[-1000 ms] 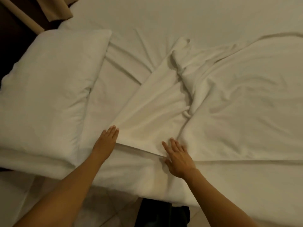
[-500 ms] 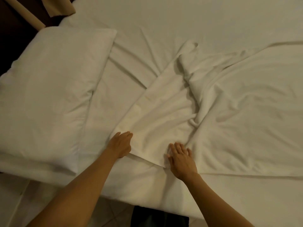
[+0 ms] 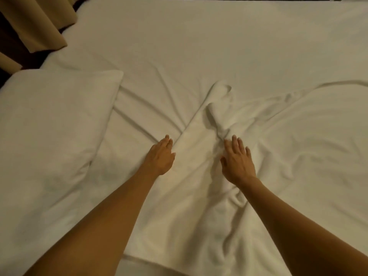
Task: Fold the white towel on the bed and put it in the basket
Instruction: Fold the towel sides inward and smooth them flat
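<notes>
The white towel [image 3: 294,156] lies crumpled across the right half of the white bed [image 3: 199,46], with a bunched ridge running up the middle. My left hand [image 3: 161,156] lies flat with straight fingers at the towel's left edge. My right hand [image 3: 238,161] presses flat on the towel just below the bunched ridge, fingers spread. Neither hand grips any cloth. No basket is in view.
A white pillow [image 3: 49,124] lies on the left side of the bed. Beige curtain folds [image 3: 33,22] hang at the top left beyond the mattress. The far part of the bed is bare sheet with a few creases.
Both hands have slid forward from the towel's near edge up toward its middle. The view has moved closer over the bed, and the near edge now lies under my forearms.
</notes>
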`<state>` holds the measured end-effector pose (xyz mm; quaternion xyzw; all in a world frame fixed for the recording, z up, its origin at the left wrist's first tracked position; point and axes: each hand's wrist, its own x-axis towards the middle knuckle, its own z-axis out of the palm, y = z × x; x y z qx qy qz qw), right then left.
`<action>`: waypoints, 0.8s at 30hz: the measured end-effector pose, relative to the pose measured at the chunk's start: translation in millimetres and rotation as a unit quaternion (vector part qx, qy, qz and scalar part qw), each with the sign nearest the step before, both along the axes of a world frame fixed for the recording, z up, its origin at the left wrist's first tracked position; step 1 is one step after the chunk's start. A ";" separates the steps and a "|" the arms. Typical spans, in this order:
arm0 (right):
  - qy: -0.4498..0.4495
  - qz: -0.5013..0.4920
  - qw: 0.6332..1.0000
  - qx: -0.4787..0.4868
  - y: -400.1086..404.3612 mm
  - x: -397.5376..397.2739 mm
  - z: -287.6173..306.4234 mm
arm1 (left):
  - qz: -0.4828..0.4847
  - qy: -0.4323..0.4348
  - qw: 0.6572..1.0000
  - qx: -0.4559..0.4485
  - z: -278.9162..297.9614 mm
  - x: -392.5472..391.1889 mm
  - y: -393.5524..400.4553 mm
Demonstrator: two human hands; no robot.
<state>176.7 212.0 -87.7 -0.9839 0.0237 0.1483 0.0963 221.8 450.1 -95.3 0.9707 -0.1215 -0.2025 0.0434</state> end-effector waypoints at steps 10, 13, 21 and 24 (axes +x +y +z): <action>0.058 -0.050 0.997 0.007 -31.3 101.2 -48.5 | 0.015 0.034 0.992 -0.120 -46.4 95.9 -62.0; 0.029 -0.051 0.998 -0.003 -36.6 118.0 -54.5 | 0.076 0.008 0.979 -0.189 -53.3 108.5 -81.3; -0.053 -0.024 0.998 0.037 -45.6 221.6 -46.3 | 0.223 -0.050 0.921 -0.317 -50.0 121.0 -94.0; -0.022 -0.031 0.995 0.091 -40.2 265.1 -44.1 | 0.257 -0.015 0.901 -0.351 -49.2 120.6 -85.8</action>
